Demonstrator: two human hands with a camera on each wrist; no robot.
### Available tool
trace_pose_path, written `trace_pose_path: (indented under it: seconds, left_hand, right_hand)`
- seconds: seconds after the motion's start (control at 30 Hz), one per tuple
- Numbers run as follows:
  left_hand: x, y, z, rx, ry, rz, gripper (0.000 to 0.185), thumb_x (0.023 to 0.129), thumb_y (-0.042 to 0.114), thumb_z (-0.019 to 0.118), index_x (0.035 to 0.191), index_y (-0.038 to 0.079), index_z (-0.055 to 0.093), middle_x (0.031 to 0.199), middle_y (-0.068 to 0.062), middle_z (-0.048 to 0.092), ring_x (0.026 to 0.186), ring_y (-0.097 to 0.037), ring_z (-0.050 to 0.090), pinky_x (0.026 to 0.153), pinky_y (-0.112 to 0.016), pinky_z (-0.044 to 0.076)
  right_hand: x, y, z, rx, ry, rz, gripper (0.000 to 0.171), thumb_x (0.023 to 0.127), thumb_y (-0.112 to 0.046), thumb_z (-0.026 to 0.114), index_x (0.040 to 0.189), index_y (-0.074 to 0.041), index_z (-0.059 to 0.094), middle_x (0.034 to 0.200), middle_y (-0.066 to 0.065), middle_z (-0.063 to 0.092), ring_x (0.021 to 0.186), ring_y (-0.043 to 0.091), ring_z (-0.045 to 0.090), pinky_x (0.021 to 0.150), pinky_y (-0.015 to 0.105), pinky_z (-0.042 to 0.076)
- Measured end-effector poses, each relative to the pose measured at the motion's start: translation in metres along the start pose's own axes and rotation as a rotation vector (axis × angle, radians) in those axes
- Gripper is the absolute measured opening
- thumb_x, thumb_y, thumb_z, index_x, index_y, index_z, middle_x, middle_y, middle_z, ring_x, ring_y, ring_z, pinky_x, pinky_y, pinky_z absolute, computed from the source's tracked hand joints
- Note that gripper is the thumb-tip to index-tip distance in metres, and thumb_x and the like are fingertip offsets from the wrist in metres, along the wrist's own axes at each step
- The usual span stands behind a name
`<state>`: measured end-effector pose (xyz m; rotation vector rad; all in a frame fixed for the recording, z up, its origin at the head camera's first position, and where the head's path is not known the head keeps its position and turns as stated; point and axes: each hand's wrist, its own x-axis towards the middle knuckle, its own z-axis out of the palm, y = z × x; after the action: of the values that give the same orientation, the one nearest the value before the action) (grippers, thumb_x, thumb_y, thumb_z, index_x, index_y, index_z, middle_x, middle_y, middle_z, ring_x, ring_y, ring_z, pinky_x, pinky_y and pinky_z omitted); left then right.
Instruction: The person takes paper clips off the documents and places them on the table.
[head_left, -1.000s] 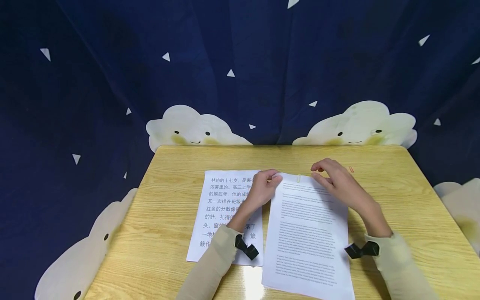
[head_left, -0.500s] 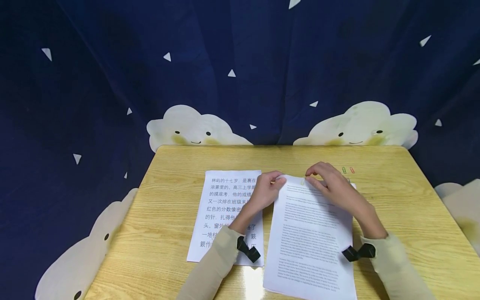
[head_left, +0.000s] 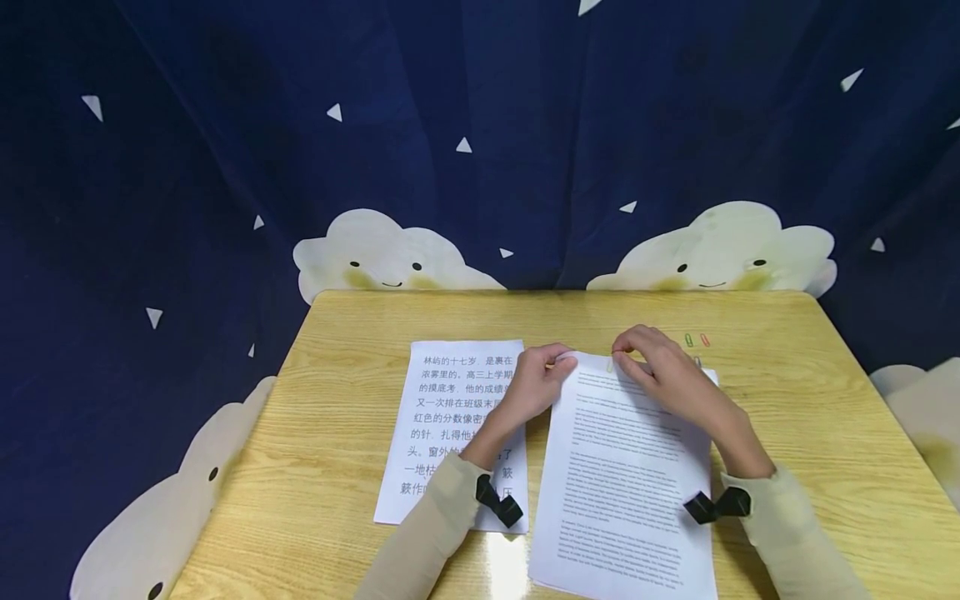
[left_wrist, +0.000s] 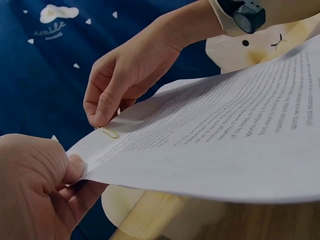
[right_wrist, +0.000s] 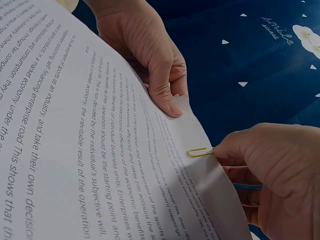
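My left hand (head_left: 534, 385) pinches the top left corner of the English-printed papers (head_left: 618, 500), thumb on the printed face and fingers behind. The papers are raised at the top and tilt down toward me. A yellow paper clip (right_wrist: 200, 152) sits over their top edge, its loop lying on the printed face. My right hand (head_left: 667, 375) pinches the clip's outer end between thumb and forefinger, right at the paper edge. In the left wrist view the clip (left_wrist: 110, 133) shows just below the right fingertips, which hide its end.
Printed Chinese text covers a sheet (head_left: 442, 425) lying to the left, partly under my left forearm. Beyond my right hand lie a green paper clip (head_left: 688, 341) and a red paper clip (head_left: 705, 340). The wooden table (head_left: 300, 467) ends at a dark blue curtain (head_left: 525, 125).
My right hand has come left to the yellow clip and now pinches it. The papers and left hand have shifted slightly right. The green clip has come into view.
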<state>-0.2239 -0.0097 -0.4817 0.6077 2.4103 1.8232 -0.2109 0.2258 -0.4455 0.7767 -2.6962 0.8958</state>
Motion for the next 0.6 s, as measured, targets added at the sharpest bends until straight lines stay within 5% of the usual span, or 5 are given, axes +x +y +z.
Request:
trace_pose_path:
  seconds: [0.6]
  left_hand:
    - [-0.0003, -0.0003, -0.0003, -0.039, -0.023, 0.028, 0.021, 0.106, 0.01, 0.059, 0.116, -0.002, 0.074, 0.099, -0.014, 0.074, 0.074, -0.007, 0.071, 0.068, -0.024, 0.06]
  right_hand:
    - [0.0, -0.0019, 0.0006, 0.04, 0.003, 0.002, 0.007, 0.106, -0.01, 0.06, 0.105, -0.011, 0.066, 0.111, 0.006, 0.067, 0.101, 0.021, 0.064, 0.084, 0.051, 0.055]
